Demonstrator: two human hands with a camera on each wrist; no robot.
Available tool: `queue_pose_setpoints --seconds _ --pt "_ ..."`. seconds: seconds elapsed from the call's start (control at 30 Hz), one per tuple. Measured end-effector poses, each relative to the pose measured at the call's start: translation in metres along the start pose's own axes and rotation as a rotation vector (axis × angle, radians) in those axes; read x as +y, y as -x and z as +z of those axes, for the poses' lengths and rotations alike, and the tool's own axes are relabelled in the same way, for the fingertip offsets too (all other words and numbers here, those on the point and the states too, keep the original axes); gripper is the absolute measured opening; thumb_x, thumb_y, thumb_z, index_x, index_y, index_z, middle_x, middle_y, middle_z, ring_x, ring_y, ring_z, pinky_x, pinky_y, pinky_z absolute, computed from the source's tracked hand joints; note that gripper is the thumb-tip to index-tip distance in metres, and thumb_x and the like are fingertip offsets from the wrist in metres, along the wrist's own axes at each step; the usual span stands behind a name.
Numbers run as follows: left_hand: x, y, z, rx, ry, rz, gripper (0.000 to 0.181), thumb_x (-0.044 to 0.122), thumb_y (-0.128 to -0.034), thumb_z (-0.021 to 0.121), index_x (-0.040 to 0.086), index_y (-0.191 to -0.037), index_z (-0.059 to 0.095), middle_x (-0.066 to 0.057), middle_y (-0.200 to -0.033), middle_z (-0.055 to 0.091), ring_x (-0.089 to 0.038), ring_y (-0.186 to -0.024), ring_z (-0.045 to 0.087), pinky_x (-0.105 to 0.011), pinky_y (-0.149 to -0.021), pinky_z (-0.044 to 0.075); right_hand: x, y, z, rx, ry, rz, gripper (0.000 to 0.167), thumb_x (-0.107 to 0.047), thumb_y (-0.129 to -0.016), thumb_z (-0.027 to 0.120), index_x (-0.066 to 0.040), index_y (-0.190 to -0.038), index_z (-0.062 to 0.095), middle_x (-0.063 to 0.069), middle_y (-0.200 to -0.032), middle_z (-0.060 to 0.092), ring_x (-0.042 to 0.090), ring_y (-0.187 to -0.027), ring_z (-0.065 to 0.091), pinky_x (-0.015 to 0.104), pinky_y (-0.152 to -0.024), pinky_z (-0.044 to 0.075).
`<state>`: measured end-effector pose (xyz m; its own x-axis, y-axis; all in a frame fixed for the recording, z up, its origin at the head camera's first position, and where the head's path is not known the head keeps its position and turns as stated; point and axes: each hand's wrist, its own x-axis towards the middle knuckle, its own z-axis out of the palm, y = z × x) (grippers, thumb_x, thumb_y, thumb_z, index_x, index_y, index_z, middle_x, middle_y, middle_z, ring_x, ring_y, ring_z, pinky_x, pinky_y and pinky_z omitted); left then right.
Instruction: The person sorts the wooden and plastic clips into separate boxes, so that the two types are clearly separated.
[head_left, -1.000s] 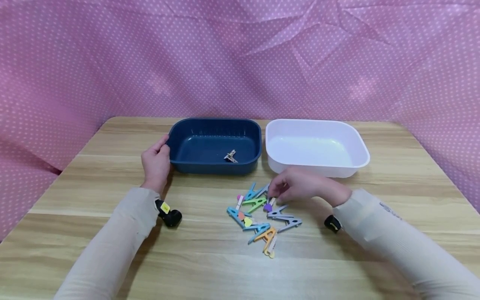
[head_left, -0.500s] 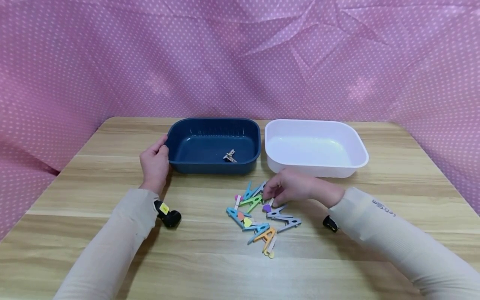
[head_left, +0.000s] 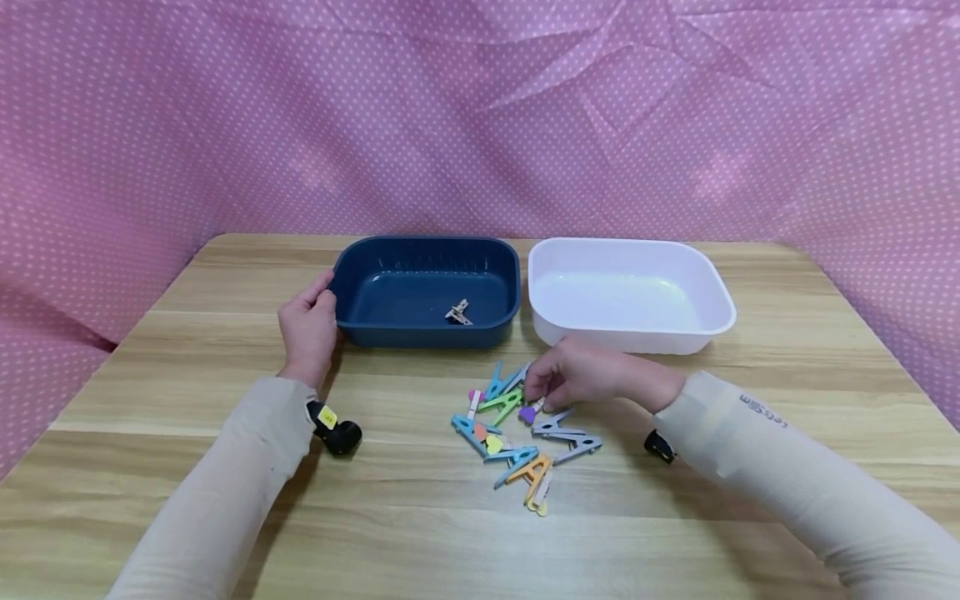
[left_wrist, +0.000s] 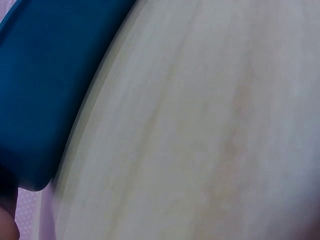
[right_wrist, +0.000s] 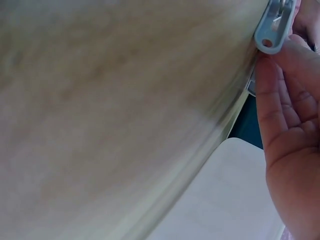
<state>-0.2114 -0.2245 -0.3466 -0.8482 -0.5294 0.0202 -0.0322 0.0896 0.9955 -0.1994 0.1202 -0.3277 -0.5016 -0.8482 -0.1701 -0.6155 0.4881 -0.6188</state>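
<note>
Pink dotted fabric [head_left: 480, 125] hung behind the pale wooden table [head_left: 405, 508]. From the head view we saw the right hand [head_left: 588, 371] low over a loose group of clips, just in front of the white tray [head_left: 622, 340]. We took the purple-heart clip [head_left: 527, 414] to be very light and stiff, dry rather than slippery, with a spring that would give if its end were squeezed. Its heart looked thin and stuck on, so we judged the plain pale body the better hold. It lay directly under the right hand's curled fingertips, heart showing on our side, the body running up between thumb and fingers, which, as far as we could tell, pinched it. A green clip [head_left: 501, 406] lay near it, so a narrow hold seemed wise. Across the table the left hand [head_left: 309, 329] gripped the left end of the dark blue tray [head_left: 420, 336], where small wooden clips [head_left: 459, 314] lay well apart from it.

Through the left wrist view we saw mainly that tray's outer wall and the table; a sliver of finger showed at the corner, and no clip.

On the right wrist view, thumb and fingers converged behind a grey plastic clip [right_wrist: 274, 31], which hid the fingertips, so we could not confirm the pinch there.
</note>
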Motion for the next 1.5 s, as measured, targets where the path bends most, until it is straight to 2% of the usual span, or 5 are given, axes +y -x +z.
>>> queue_pose_setpoints --seconds 0.33,0.67,0.97,1.2,1.5 --pt "-0.001 0.0 -0.002 -0.001 -0.02 -0.002 0.039 0.011 -0.0935 0.042 0.017 -0.13 0.054 0.005 -0.138 0.048 -0.004 -0.128 0.038 -0.025 -0.106 0.032 0.004 -0.002 0.0 0.0 0.074 -0.083 0.014 -0.009 -0.08 0.07 -0.018 -0.092 0.071 -0.009 -0.084 0.068 0.001 -0.071 0.054 0.021 -0.068 0.051" --pt "-0.003 0.0 -0.003 -0.006 -0.031 -0.002 0.038 0.012 -0.0942 0.042 0.015 -0.131 0.053 0.005 -0.137 0.048 -0.004 -0.129 0.038 -0.025 -0.106 0.032 0.005 0.001 0.001 0.045 -0.03 -0.042 0.016 -0.01 -0.081 0.068 -0.018 -0.094 0.071 -0.01 -0.084 0.067 0.006 -0.074 0.057 0.023 -0.069 0.052" --pt "-0.002 0.001 -0.003 -0.015 0.011 -0.031 0.038 0.013 -0.0944 0.042 0.017 -0.13 0.054 0.005 -0.139 0.047 -0.006 -0.131 0.036 -0.027 -0.108 0.03 0.001 0.005 0.0 0.15 -0.09 -0.064 0.017 -0.004 -0.079 0.066 -0.015 -0.091 0.071 -0.005 -0.082 0.068 0.009 -0.072 0.057 0.024 -0.067 0.053" --pt "0.0 0.001 -0.002 -0.02 -0.034 -0.019 0.039 0.013 -0.0948 0.041 0.018 -0.132 0.053 0.007 -0.139 0.047 -0.004 -0.129 0.037 -0.025 -0.106 0.033 0.002 0.008 -0.004 0.221 -0.114 -0.079 0.018 -0.001 -0.078 0.065 -0.012 -0.09 0.072 -0.005 -0.082 0.068 0.009 -0.073 0.058 0.024 -0.067 0.053" --pt "0.001 -0.001 0.0 -0.014 -0.015 -0.013 0.038 0.012 -0.0943 0.043 0.017 -0.13 0.054 0.006 -0.137 0.048 -0.004 -0.129 0.038 -0.025 -0.106 0.033 0.004 0.01 -0.007 0.325 -0.167 -0.121 0.015 0.003 -0.078 0.066 -0.004 -0.09 0.072 0.003 -0.083 0.07 0.008 -0.074 0.06 0.024 -0.068 0.054"
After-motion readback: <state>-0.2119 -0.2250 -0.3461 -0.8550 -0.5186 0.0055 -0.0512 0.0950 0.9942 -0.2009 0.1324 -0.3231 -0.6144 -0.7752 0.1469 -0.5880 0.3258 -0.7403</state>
